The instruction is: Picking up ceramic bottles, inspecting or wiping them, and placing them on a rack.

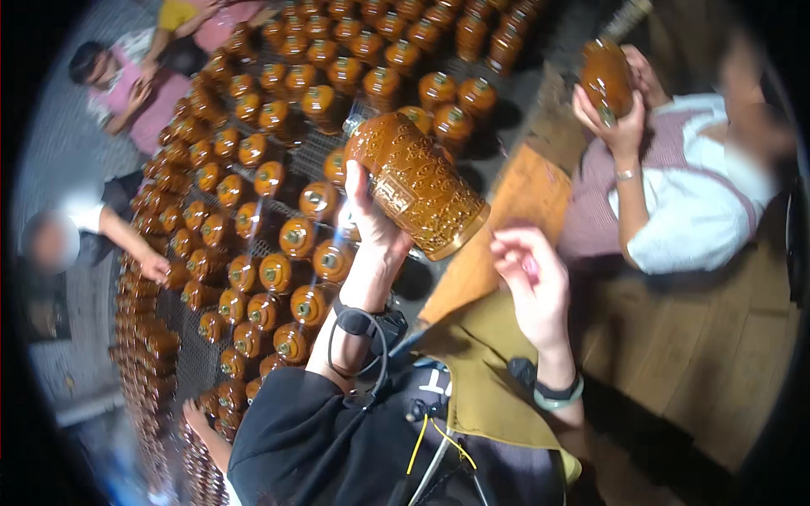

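Observation:
A glossy brown glazed jar (pixel 418 185) with raised relief patterns lies tilted in my left hand (pixel 371 215). Its neck points up and left, its base down and right. My left thumb shows along the jar's near side; the other fingers are hidden behind it. To the right of the base, apart from it, my right hand (pixel 531 282) hangs with its fingers bent and slightly blurred, and nothing shows in it. A dark strap with a cable circles my left wrist. My right wrist has a dark band and a pale green bangle.
Rows of similar brown jars (pixel 295 236) stand on a dark mesh surface (pixel 325 160) ahead and left. An orange-brown board (pixel 523 211) edges it. At right a co-worker holds another jar (pixel 606 80). Other people stand along the left; one hand (pixel 154 268) touches a jar. Wooden planks (pixel 683 354) lie at lower right.

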`<state>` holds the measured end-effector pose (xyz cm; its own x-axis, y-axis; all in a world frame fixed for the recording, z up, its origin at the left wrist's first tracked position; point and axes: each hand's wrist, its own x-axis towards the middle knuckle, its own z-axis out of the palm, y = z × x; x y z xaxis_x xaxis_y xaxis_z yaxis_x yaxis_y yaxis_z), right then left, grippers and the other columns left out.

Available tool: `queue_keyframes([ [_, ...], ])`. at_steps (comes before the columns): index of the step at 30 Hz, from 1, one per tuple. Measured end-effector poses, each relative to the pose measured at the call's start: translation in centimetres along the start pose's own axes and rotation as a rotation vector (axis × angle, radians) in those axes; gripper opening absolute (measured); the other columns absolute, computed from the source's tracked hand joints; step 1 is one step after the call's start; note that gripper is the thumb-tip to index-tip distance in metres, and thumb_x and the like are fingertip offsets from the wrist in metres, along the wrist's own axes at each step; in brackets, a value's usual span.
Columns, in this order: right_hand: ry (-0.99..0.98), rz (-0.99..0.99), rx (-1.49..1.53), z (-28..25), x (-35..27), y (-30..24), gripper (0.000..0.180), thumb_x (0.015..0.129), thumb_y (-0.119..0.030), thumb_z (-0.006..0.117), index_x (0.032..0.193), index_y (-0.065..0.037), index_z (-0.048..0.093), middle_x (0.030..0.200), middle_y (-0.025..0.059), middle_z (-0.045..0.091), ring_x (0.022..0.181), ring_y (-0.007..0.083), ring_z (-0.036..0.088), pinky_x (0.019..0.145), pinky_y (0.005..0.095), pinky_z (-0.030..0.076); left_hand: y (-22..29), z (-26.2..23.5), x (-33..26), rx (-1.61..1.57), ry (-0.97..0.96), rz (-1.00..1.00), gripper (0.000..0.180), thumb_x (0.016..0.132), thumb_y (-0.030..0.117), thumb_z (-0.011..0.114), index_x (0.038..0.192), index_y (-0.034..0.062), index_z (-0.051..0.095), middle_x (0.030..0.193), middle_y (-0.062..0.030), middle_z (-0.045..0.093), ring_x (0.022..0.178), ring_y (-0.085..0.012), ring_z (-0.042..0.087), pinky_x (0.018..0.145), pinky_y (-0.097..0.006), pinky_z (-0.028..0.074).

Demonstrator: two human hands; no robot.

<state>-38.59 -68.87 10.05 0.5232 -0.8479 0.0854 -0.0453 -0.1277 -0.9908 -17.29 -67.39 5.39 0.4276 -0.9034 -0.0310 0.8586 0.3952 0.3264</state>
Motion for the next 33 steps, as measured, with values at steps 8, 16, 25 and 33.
queue_keyframes([
  [8,0.179,-0.147,-0.372,-2.4,-0.5,-1.2,0.023,0.078,-0.008,0.078,0.097,-0.003,0.065,0.090,0.0068,0.061,0.075,0.0172,0.062,0.063,0.0280,0.050,-4.9,2.1,-1.1,0.300,0.046,-0.055,0.089,0.083,0.069,0.053,0.142,0.0046,0.040,0.134,-0.0207,0.053,0.119,-0.0365,0.056,0.099,-0.050,0.048],
  [16,0.256,-0.277,-0.418,-3.7,-1.1,-0.1,0.021,0.076,-0.006,0.078,0.093,-0.003,0.066,0.088,0.0069,0.063,0.071,0.0172,0.064,0.061,0.0281,0.050,-5.8,2.5,-1.2,0.219,0.017,-0.051,0.064,0.091,0.048,0.056,0.139,0.0071,0.043,0.129,-0.0118,0.056,0.115,-0.0290,0.057,0.099,-0.047,0.047],
  [25,0.262,-0.245,-0.309,-3.9,-0.8,0.4,0.021,0.075,-0.004,0.079,0.092,-0.001,0.067,0.089,0.0070,0.065,0.072,0.0154,0.065,0.060,0.0276,0.050,-5.8,2.3,-0.6,0.356,0.115,0.024,0.084,0.085,0.062,0.054,0.143,0.0034,0.038,0.134,-0.0193,0.053,0.119,-0.0367,0.055,0.102,-0.051,0.046],
  [33,0.275,-0.256,-0.316,-3.8,-0.7,0.3,0.021,0.076,-0.004,0.078,0.093,-0.001,0.067,0.090,0.0064,0.066,0.073,0.0138,0.066,0.061,0.0257,0.051,-5.4,2.2,-0.7,0.316,0.038,0.010,0.070,0.087,0.052,0.055,0.139,0.0066,0.042,0.131,-0.0145,0.055,0.117,-0.0325,0.056,0.099,-0.049,0.047],
])
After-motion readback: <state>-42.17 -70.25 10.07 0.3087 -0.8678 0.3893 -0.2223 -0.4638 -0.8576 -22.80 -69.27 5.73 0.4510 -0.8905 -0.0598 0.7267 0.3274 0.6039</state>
